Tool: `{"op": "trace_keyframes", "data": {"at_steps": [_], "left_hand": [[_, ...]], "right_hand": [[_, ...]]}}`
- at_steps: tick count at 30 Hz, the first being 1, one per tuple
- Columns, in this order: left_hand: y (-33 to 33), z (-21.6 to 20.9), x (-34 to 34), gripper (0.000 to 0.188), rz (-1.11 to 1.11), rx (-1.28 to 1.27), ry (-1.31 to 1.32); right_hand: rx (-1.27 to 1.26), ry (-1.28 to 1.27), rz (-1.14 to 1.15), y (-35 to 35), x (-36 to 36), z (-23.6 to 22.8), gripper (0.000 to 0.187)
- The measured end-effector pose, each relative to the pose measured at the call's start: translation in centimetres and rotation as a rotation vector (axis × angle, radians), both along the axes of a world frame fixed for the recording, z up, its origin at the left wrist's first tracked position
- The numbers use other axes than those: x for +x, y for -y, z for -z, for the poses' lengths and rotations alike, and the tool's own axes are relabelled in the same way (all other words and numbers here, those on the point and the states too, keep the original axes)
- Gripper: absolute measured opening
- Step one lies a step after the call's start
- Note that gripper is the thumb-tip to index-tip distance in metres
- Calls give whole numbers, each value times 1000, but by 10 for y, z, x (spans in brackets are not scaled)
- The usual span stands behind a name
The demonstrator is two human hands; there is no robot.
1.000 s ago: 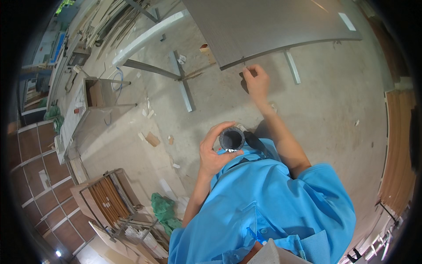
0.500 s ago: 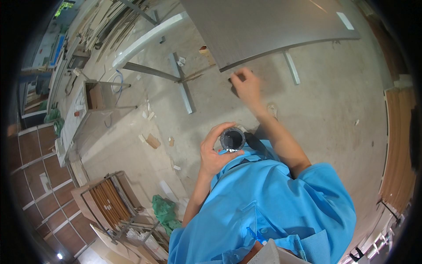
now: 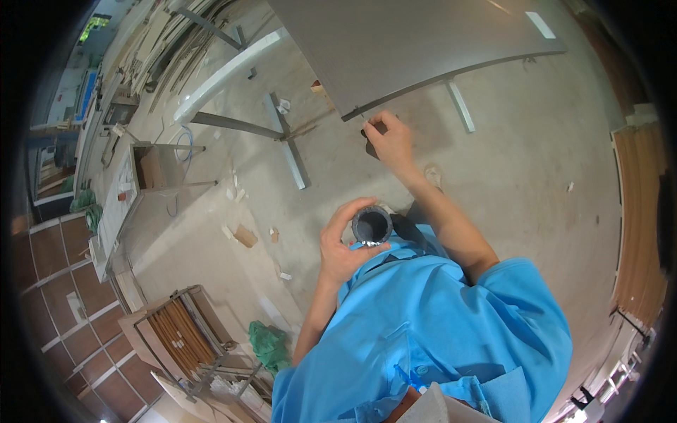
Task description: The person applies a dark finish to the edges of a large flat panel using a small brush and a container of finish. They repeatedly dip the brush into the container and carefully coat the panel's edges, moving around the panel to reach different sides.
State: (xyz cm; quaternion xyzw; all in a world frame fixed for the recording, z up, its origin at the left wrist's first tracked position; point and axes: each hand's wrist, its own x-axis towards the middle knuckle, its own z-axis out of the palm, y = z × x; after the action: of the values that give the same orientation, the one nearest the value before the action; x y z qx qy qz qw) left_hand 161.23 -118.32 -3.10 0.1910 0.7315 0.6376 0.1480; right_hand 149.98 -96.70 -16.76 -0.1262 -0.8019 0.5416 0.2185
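Note:
My left hand [image 3: 341, 243] is wrapped round a dark round container [image 3: 371, 225], held upright in front of my waist with its open mouth facing up. Its inside is dark, with small shiny bits at the near rim. Beyond it, my right hand [image 3: 392, 141] is closed in a pinch close to the near left corner of a large grey-brown panel [image 3: 423, 53]. Whatever is between the fingertips is too small to name. A dark patch shows just left of those fingers; I cannot tell whether it is an object in the hand.
Grey metal legs [image 3: 462, 107] stand below the panel. To its left is a white-wrapped bar [image 3: 229, 70] on a metal stand [image 3: 295, 166]. A side table [image 3: 113, 201], a rack of brown boards [image 3: 173, 331] and green plastic [image 3: 269, 344] lie left. Stacked boards [image 3: 638, 218] line the right.
My right hand has shifted slightly nearer and stays pinched by the panel corner. The view has turned a little. My left hand keeps hold of the container.

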Motion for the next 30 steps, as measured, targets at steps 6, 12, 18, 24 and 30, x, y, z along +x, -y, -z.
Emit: {"op": "trace_keyframes", "data": {"at_steps": [6,12,18,24,30], "left_hand": [[-5,-6,3,74,-29,18,-16],[-10,-5,3,75,-27,6,30],[-12,-4,4,76,-44,15,36],[-16,-3,2,76,-27,9,42],[-19,-6,4,77,-32,-11,32]], "right_hand": [[-190,32,292,-41,-3,-4,20],[-16,33,43,-27,1,-2,23],[-200,27,297,-46,-3,-2,23],[-64,-38,150,-30,-2,-2,20],[-242,-15,321,-39,-2,-6,17]]}}
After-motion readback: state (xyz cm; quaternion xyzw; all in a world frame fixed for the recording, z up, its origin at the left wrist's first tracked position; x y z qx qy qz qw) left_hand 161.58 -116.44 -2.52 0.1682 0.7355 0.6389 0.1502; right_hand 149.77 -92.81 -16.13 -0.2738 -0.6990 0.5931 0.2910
